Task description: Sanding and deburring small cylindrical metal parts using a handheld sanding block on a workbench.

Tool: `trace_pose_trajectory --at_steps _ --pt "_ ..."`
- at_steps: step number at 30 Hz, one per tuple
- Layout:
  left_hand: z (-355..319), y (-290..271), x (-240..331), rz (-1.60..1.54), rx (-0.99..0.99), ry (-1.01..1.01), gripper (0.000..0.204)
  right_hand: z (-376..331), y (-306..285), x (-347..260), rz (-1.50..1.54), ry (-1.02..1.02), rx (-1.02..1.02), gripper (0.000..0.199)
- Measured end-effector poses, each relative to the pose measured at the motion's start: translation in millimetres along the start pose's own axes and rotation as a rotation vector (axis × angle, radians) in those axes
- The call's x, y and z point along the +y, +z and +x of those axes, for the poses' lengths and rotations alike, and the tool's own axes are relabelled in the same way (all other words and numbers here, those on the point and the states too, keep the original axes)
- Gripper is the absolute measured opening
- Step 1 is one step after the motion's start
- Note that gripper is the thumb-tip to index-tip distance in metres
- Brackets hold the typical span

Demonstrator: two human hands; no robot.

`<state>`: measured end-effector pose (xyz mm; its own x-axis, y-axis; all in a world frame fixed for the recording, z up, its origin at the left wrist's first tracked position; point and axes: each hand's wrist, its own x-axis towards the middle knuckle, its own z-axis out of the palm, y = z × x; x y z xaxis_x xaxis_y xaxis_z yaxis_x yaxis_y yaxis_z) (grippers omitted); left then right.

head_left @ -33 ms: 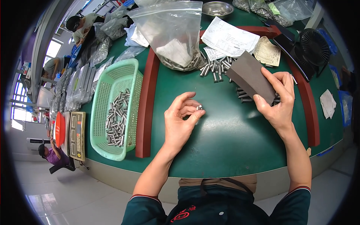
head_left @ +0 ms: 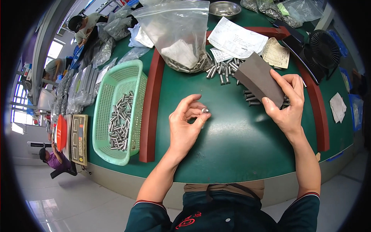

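Note:
My left hand (head_left: 184, 125) pinches a small shiny metal pin (head_left: 205, 110) between thumb and fingers, just above the green tabletop. Its round end shows; the rest is mostly hidden by the fingers. In my right hand (head_left: 288, 106) is a brown-grey rectangular block (head_left: 258, 79), like a sanding block, tilted and gripped along its right edge. Beneath and beside the block lie several metal pins (head_left: 253, 99), partly covered by it. A loose heap of similar headed pins (head_left: 222, 72) is spread beyond it.
Left of my hands, a green plastic basket (head_left: 99, 112) holds many short pins (head_left: 121, 123). Red bars (head_left: 151, 112) frame the work area. Farther back are a clear bag (head_left: 185, 38) of pins, papers (head_left: 235, 38) and a metal bowl (head_left: 224, 9). A black fan (head_left: 325, 48) stands right.
The pin in my left fingers has turned slightly, so its end looks brighter. Both hands and the block are almost unmoved.

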<state>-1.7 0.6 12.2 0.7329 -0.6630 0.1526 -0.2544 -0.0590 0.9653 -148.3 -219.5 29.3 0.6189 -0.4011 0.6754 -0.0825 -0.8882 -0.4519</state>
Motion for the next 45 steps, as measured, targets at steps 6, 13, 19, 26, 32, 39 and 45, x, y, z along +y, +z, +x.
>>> trace_pose_trajectory --at_steps 6,13,19,26,32,39,45 --pt "0 1 -1 0.251 0.042 0.184 0.048 0 -3 1 -0.005 0.016 0.017 0.06" --pt "0 1 -2 0.171 0.032 0.146 0.048 -1 -1 3 -0.013 0.0 0.015 0.06" --pt "-1 1 0 0.12 0.015 0.121 0.049 -1 -2 2 -0.02 0.006 0.01 0.06" --pt "0 2 0 0.077 0.013 0.078 0.049 -1 -2 3 -0.003 0.015 0.011 0.06" --pt "0 2 -1 0.016 0.036 0.016 0.036 0 -3 4 -0.007 0.028 0.022 0.06" --pt "2 0 -1 -0.199 0.007 -0.154 0.016 0 -7 9 -0.017 0.031 0.042 0.059" --pt "2 -1 -3 -0.159 -0.001 -0.112 0.016 2 -9 12 0.013 0.07 0.073 0.058"
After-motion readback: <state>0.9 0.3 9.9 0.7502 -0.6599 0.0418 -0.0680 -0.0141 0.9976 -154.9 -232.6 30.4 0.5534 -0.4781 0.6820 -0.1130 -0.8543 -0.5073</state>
